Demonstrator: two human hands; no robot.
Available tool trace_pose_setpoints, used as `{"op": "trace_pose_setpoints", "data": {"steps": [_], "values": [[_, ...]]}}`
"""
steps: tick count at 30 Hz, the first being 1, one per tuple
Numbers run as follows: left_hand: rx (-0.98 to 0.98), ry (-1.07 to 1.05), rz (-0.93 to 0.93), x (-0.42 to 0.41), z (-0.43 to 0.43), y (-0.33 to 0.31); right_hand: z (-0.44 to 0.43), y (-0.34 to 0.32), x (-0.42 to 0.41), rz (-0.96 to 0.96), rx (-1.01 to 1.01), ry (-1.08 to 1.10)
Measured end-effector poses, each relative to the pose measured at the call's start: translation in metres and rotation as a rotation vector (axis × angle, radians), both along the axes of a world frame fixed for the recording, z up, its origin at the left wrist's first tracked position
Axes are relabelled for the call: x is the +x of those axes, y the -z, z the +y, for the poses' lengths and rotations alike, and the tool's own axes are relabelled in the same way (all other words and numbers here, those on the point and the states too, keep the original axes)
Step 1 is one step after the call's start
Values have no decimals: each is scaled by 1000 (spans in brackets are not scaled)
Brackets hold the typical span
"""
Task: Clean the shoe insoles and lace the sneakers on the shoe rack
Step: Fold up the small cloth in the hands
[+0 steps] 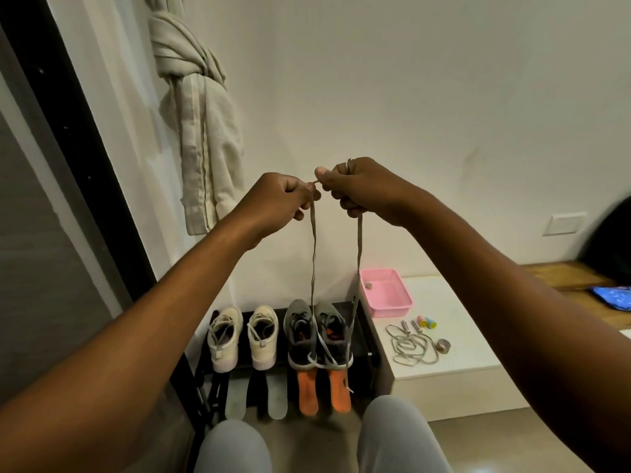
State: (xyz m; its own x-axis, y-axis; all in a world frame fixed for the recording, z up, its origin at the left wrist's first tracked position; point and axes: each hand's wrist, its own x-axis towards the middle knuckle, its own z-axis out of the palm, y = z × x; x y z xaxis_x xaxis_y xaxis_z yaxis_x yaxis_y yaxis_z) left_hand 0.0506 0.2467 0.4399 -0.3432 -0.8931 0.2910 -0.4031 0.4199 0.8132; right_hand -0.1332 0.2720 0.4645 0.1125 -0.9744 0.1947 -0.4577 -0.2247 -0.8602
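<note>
Taut lace (313,268) before grey sneakers (316,331).

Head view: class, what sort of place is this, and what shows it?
Probably a home entryway or bedroom corner: a low black shoe rack, a knotted cream fabric curtain, and a pink plastic tray.

Grey trousers (392,435), ring (349,162) (right grip (365,191))

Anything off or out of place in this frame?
Nothing spilled or damaged. A spare lace lies tangled on the white cabinet, and the orange insoles and grey insoles lie outside their shoes, below the sneakers. The left hand and right hand hold a second lace up.
</note>
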Motion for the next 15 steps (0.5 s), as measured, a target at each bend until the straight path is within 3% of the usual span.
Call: {"op": "trace_pose_setpoints", "data": {"steps": [5, 15], "values": [[96, -21, 80, -7, 2, -4, -3, 5, -3, -11, -38, 15], [77, 28, 60, -13, 6, -1, -3, 9, -6, -116, -40, 23]]}}
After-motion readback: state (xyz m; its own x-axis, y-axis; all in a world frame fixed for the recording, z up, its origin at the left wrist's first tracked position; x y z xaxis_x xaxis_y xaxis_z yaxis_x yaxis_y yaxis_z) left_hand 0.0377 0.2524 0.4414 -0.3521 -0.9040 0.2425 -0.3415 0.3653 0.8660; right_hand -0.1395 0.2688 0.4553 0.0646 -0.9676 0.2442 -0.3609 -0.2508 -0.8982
